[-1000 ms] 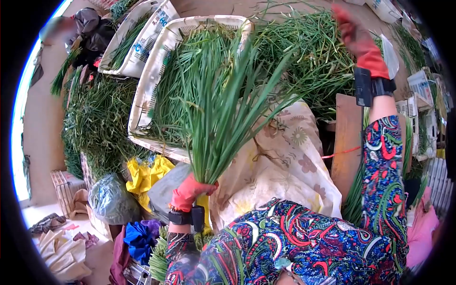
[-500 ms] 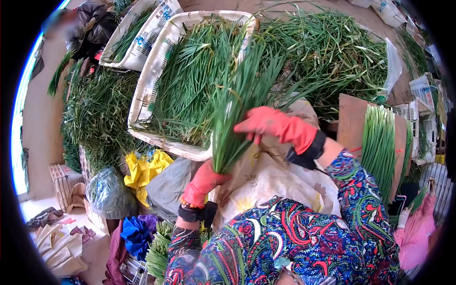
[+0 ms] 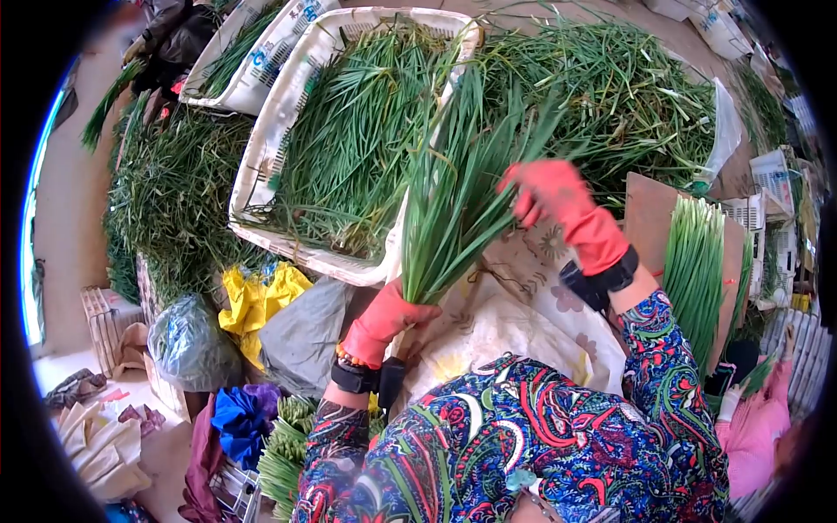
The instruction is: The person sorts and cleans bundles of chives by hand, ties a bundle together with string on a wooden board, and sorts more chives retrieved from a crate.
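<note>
My left hand [image 3: 388,324], in a red rubber glove, is closed around the lower end of a bunch of garlic chives [image 3: 440,231]. The long green leaves stand up and fan out toward the crate behind. My right hand [image 3: 562,205], in a matching glove and slightly blurred, is at the right side of the bunch, with curled fingers pinching some outer leaves. Below the bunch, a pale flower-patterned cloth [image 3: 514,301] covers my lap.
A white plastic crate [image 3: 253,187] of loose chives stands ahead. Cut greens [image 3: 610,96] are heaped at the right, another leafy pile [image 3: 187,187] at the left. Neat chives [image 3: 695,261] lean on a brown board [image 3: 643,213]. A yellow bag [image 3: 253,305] lies left.
My right hand has moved right and slightly up from the middle of the bunch, and the leaves are spread wider. My left hand has shifted a little right and up, still gripping the bunch.
</note>
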Available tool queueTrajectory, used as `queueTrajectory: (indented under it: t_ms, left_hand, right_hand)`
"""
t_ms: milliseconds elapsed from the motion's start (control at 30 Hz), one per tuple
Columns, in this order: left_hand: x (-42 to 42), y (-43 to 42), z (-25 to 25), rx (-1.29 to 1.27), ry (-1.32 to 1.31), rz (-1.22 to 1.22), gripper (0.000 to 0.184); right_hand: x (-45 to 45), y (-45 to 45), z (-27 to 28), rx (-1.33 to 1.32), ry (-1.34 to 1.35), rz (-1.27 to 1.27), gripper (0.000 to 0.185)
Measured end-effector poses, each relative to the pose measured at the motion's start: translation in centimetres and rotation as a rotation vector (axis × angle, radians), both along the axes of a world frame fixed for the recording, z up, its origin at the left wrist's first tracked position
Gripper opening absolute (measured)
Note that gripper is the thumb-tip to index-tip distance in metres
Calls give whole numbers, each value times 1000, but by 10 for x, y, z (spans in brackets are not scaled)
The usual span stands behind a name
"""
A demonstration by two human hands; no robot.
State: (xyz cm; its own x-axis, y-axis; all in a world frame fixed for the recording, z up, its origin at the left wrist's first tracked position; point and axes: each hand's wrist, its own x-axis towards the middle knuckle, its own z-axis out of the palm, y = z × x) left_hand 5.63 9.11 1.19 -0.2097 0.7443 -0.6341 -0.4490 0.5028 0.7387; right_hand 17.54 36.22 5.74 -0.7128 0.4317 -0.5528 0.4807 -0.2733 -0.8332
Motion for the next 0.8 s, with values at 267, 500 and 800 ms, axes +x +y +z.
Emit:
queueTrajectory:
  t_ms: [267, 500, 800]
  left_hand:
    - [7, -1, -8, 40, 31, 48, 46]
    - [8, -9, 2, -26, 56, -22, 48]
    - [-3, -28, -4, -37, -20, -16, 52]
  right_hand:
    - [-9, -8, 27, 163, 251, 61, 49]
    - [-31, -36, 0, -119, 76, 251, 28]
    - [-12, 150, 82, 672, 268, -36, 43]
